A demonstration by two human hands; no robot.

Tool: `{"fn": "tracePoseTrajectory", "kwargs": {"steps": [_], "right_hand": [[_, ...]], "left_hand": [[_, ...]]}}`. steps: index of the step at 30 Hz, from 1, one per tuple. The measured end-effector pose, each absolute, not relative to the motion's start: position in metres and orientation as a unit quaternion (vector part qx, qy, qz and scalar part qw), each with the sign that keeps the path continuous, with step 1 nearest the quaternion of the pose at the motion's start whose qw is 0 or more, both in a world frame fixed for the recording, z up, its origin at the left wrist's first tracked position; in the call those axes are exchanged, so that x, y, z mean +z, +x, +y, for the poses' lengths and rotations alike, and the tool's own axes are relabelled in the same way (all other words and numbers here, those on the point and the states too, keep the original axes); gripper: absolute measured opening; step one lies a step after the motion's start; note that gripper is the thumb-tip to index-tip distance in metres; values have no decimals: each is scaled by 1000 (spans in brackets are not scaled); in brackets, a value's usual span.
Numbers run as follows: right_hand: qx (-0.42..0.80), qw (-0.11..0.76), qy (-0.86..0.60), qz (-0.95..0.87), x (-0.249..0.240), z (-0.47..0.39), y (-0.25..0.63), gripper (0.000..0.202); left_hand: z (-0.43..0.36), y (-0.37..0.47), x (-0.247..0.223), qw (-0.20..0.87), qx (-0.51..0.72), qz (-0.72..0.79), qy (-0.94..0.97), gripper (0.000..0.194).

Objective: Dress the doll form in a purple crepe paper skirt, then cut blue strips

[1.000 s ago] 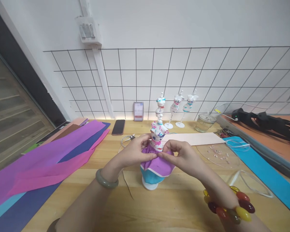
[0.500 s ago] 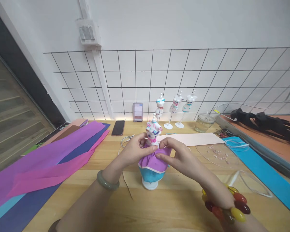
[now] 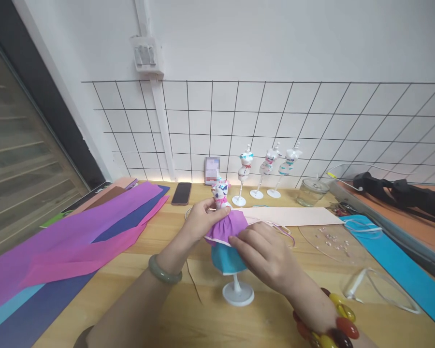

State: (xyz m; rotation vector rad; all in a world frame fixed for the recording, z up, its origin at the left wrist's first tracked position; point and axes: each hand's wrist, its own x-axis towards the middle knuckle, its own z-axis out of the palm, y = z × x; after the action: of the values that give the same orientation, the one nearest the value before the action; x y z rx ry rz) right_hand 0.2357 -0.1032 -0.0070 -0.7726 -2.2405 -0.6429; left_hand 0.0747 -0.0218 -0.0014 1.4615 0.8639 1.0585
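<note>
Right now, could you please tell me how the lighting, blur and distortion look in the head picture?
In the head view, the light is soft, with a pale glow along the table's back edge; in the head view, the wall grid slants towards the sides, as with a wide lens; in the head view, the propped phone is pixelated at its top.

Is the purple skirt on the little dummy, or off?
On: the purple skirt hangs on the dummy over the blue skirt, the left hand at its waist.
</note>
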Motion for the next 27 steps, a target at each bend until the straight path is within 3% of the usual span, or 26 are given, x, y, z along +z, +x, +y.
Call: {"fn": "tracePoseTrajectory", "kwargs": {"steps": [6,9,13,18,23,27], "right_hand": [[-215,309,-291,-879,-7,-103,234,22],[-124,380,-291,-869,-6,-101,238,27],[52,488,-411,-768,-3,-96,249,27],[288,429,-464,-719,1,-88,263,25],[378,382,-461,-706,1,-86,268,32],[407,407,-441,-689,1,-86,266,31]], "left_hand": [[-14,70,-2,583,452,309,600,49],[-16,68,3,596,452,284,599,51],[-24,65,11,596,409,244,647,52],[-28,69,11,587,381,218,680,56],[-28,73,5,598,373,205,679,56],[-28,73,4,593,364,196,691,57]]}}
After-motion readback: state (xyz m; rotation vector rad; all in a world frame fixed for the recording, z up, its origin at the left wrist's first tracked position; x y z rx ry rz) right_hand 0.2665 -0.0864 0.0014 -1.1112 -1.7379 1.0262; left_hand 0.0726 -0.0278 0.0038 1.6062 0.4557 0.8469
